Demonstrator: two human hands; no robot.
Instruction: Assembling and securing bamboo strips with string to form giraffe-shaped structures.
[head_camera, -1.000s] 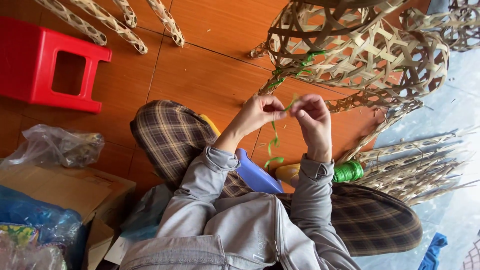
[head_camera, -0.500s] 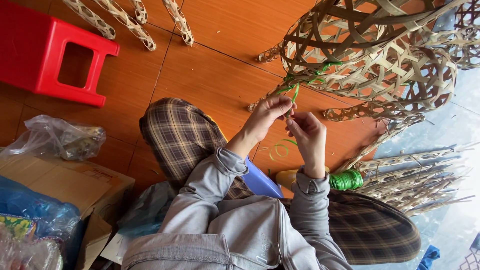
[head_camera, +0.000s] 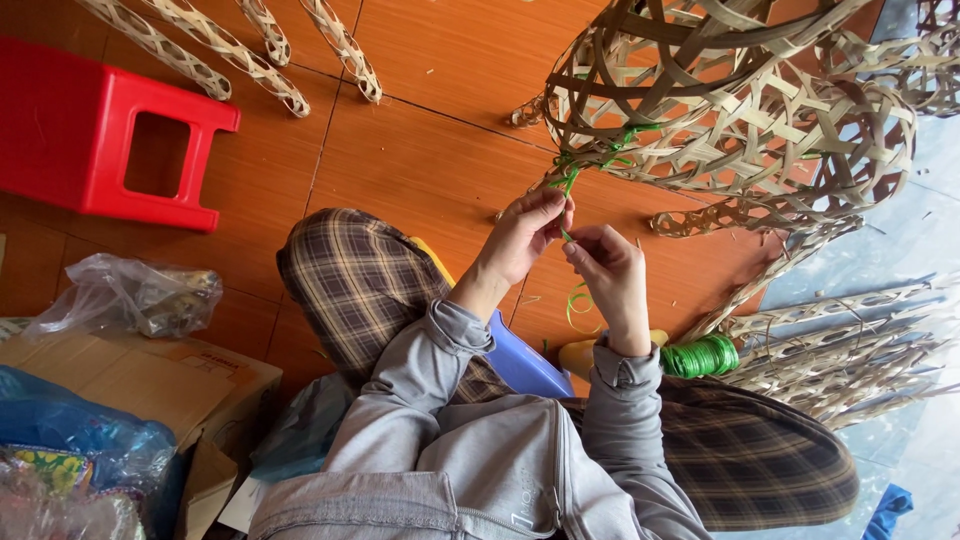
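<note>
Left hand (head_camera: 525, 235) and right hand (head_camera: 610, 272), both pinching green strip (head_camera: 570, 182) tied at woven bamboo basket (head_camera: 730, 120) rim. Green spool (head_camera: 700, 356) near right, red stool (head_camera: 100, 135) far left.

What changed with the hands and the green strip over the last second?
Both hands, left hand and right hand, moved up from over the lap to the woven basket, still pinching the green strip now at its rim. The green spool and red stool stayed put.

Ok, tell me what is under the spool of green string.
The green spool lies against a yellowish object and a plaid trouser leg. What is directly beneath it is covered.
</note>
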